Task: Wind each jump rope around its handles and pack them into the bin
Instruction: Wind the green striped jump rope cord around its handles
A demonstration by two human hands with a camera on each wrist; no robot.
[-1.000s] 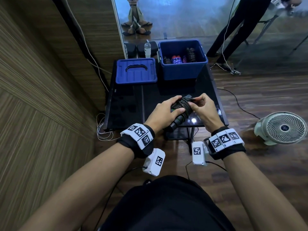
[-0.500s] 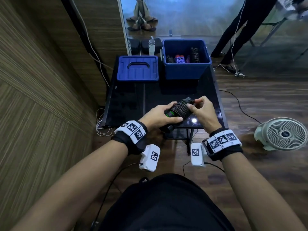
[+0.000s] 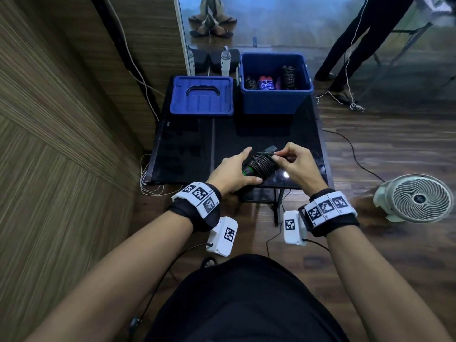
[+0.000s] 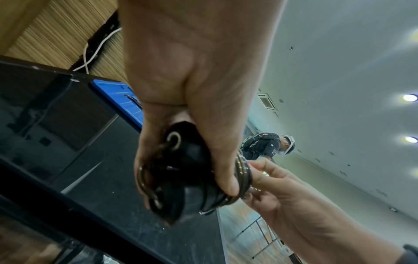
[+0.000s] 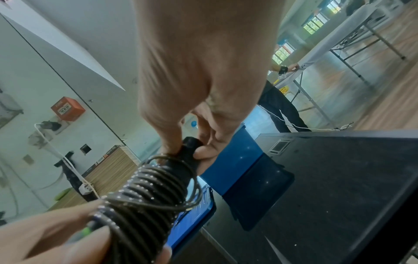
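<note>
A black jump rope with a green ring on its handles is coiled tightly around them, held above the near edge of the black table. My left hand grips the handles' near end. My right hand pinches the far end of the handles beside the last loose loops. The coils fill the lower part of the right wrist view. The blue bin stands at the table's back right and holds several wound ropes.
The blue lid lies flat at the back left of the table. A white fan stands on the floor at the right. A person's legs stand behind the table. Cables trail over the wooden floor.
The bundle has turned a little in my hands and my right fingers have shifted along its far end. My head has tilted, so the table sits slightly lower in view.
</note>
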